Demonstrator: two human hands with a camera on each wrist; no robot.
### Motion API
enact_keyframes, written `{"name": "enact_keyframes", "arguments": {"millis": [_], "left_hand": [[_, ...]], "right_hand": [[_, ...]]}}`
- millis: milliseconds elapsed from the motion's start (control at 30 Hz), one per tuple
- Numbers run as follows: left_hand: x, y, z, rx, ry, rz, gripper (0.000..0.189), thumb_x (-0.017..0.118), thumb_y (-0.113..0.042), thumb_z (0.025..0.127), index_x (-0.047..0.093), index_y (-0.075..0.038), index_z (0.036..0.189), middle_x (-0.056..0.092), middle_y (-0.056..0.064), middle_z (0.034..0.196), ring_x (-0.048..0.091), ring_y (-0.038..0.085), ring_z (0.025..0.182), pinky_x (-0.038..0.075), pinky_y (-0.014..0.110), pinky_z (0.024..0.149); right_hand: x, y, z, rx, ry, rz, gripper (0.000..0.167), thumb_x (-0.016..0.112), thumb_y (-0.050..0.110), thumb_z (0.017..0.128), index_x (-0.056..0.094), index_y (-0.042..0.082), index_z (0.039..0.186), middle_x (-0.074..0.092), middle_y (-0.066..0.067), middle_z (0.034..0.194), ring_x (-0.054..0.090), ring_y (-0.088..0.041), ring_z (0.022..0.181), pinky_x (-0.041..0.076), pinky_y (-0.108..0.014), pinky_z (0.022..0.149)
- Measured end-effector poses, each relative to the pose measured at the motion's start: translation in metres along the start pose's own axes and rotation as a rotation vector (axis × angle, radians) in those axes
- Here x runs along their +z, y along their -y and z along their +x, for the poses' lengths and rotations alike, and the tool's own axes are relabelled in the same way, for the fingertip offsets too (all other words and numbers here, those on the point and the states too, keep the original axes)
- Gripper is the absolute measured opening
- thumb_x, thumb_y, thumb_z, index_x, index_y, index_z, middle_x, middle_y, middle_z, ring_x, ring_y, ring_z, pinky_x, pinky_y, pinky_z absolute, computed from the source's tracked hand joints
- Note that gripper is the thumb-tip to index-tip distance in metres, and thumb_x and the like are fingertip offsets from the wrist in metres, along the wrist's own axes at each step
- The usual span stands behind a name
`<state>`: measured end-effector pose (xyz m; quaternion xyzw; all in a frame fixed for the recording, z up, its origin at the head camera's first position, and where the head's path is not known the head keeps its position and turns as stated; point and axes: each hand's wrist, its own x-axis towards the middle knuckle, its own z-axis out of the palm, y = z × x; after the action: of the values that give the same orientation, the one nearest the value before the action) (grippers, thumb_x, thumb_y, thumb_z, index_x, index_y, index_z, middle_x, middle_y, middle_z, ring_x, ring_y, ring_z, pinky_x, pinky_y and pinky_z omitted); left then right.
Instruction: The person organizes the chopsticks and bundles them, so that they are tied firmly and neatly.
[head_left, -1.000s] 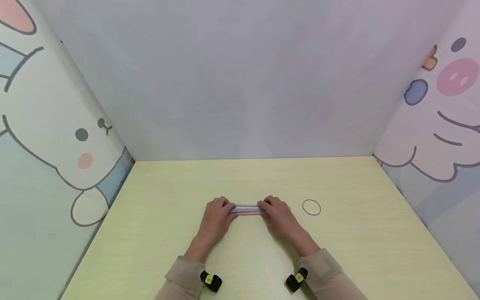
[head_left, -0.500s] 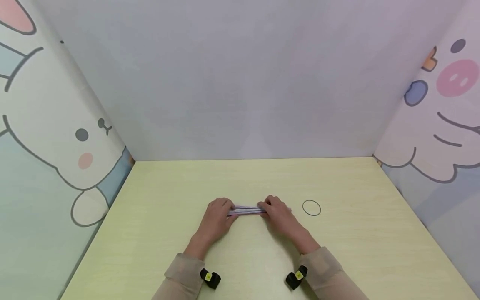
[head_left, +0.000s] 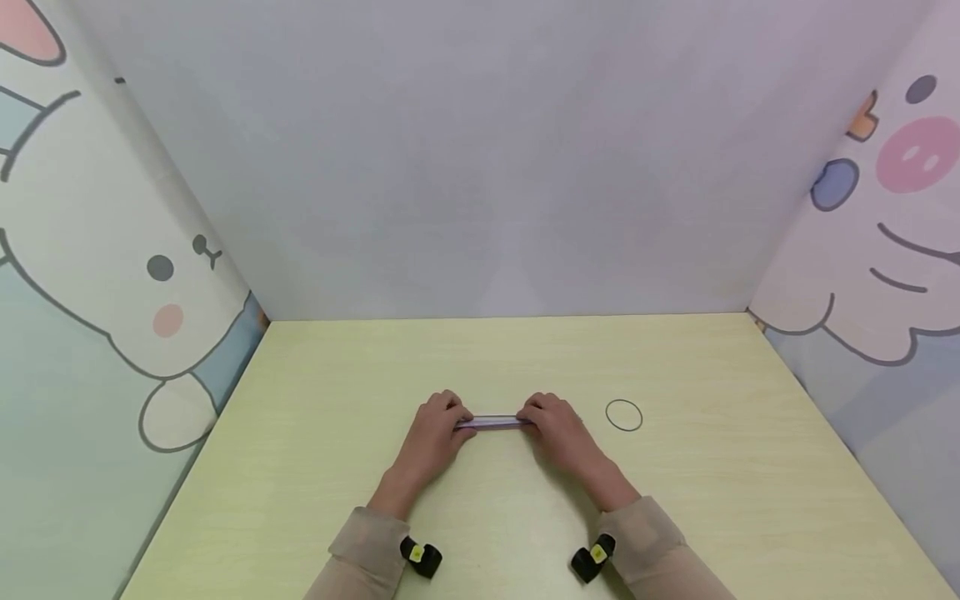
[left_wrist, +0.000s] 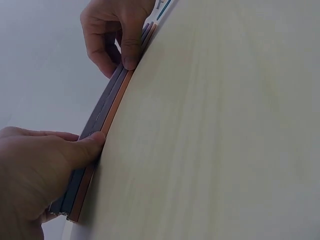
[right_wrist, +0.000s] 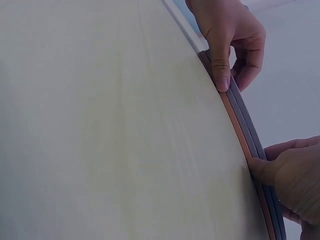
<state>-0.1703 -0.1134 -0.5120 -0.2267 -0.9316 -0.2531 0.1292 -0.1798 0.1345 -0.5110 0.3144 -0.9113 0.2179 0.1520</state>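
Observation:
Both hands hold a bundle of long slim sticks [head_left: 497, 422], which lies crosswise near the middle of the table. My left hand [head_left: 435, 435] pinches its left end, thumb on the near side and fingers at the far side. At the right end my right hand [head_left: 562, 435] grips it the same way. Up close in the left wrist view, the sticks [left_wrist: 113, 98] lie side by side: an orange-brown one nearest the thumbs, dark grey ones behind. A thin dark ring [head_left: 641, 417], like a rubber band, lies flat to the right of my right hand.
The pale wooden table [head_left: 330, 375] ends at a plain grey-white back wall [head_left: 487, 167]. Cartoon-printed panels stand along its left [head_left: 112, 250] and right sides. A black camera [head_left: 422, 557] sits at the left cuff, another [head_left: 592, 558] at the right.
The sticks, spread apart with gaps a second ago, now lie tightly together in a narrow bundle. Both hands stay in nearly the same place, and the ring has not moved.

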Motion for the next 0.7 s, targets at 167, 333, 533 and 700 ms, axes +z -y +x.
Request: {"name": "enact_keyframes", "arguments": {"millis": [167, 333, 533, 700], "left_hand": [[-0.0001, -0.0005, 0.0007, -0.015, 0.014, -0.027, 0.017, 0.083, -0.018, 0.084, 0.070, -0.014, 0.095, 0.067, -0.003, 0.099, 0.061, 0.017, 0.092, 0.050, 0.039, 0.086], [-0.0030, -0.0036, 0.0035, -0.025, 0.065, 0.001, 0.024, 0.080, -0.018, 0.086, 0.071, -0.010, 0.108, 0.067, -0.001, 0.100, 0.059, 0.018, 0.092, 0.050, 0.040, 0.084], [-0.0046, -0.0070, 0.0049, -0.023, 0.080, 0.044, 0.019, 0.081, -0.018, 0.085, 0.075, -0.009, 0.101, 0.058, -0.001, 0.093, 0.054, 0.017, 0.085, 0.047, 0.035, 0.076], [-0.0049, -0.0092, 0.0054, -0.072, 0.065, 0.033, 0.016, 0.084, -0.018, 0.082, 0.073, -0.011, 0.091, 0.061, -0.002, 0.092, 0.059, 0.017, 0.085, 0.050, 0.035, 0.077]], "right_hand": [[0.0003, -0.0012, 0.0005, 0.004, -0.007, 0.021, 0.021, 0.081, 0.000, 0.082, 0.073, 0.008, 0.099, 0.070, -0.003, 0.099, 0.064, -0.022, 0.089, 0.052, -0.040, 0.077], [-0.0003, 0.0004, 0.0024, 0.002, 0.051, -0.066, 0.027, 0.079, 0.003, 0.084, 0.074, 0.010, 0.109, 0.067, -0.003, 0.100, 0.060, -0.022, 0.089, 0.047, -0.039, 0.075], [-0.0006, 0.0021, 0.0037, 0.034, 0.062, -0.068, 0.015, 0.079, 0.006, 0.085, 0.077, 0.011, 0.099, 0.063, -0.001, 0.095, 0.059, -0.020, 0.084, 0.049, -0.037, 0.074], [-0.0013, 0.0024, 0.0029, 0.037, 0.000, 0.001, 0.015, 0.083, 0.002, 0.080, 0.071, 0.009, 0.088, 0.065, -0.001, 0.092, 0.062, -0.020, 0.083, 0.053, -0.036, 0.073]]}}
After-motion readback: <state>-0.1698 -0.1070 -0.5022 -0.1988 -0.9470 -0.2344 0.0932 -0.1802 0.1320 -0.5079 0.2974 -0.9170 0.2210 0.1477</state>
